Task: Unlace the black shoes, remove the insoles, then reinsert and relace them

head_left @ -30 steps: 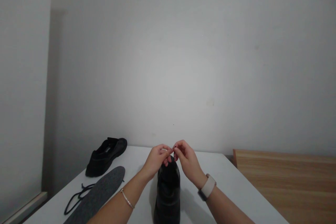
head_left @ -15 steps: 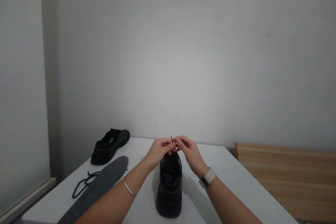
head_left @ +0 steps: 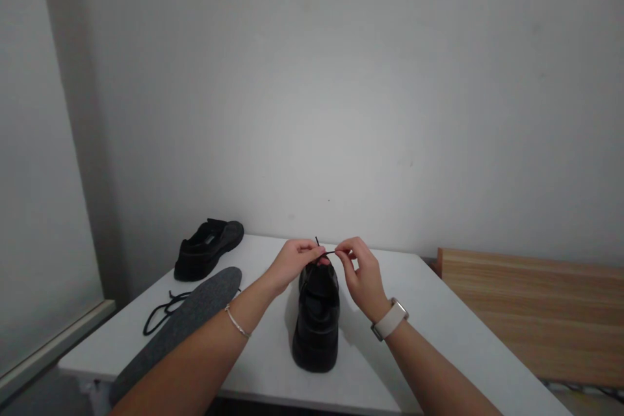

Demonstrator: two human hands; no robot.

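A white table (head_left: 266,357) stretched out from its near edge, where the heel end of a grey insole (head_left: 209,299) jutted past the tabletop, partly hidden by the left forearm. Near the middle of that edge stood a black shoe (head_left: 316,338), upright on its sole, heel toward the wearer and toe pointing away; the hands covered much of its front. A thin bracelet (head_left: 236,323) circled the left wrist, and a watch (head_left: 390,320) with a pale strap the right. To the left, a loose black cord (head_left: 155,324) lay looped beside the insole and ran partly beneath it. Above the shoe's front, the left hand (head_left: 296,262) pinched a thin black lace (head_left: 330,253) between thumb and fingers, one tip poking up past them. The right hand (head_left: 359,270), just beside it, gripped the lace between thumb and fingertip, a short length spanning the gap. Farther left rested another black shoe (head_left: 201,257). Right of the table was a wood-grain panel (head_left: 526,318), and behind everything rose a grey wall (head_left: 336,110).
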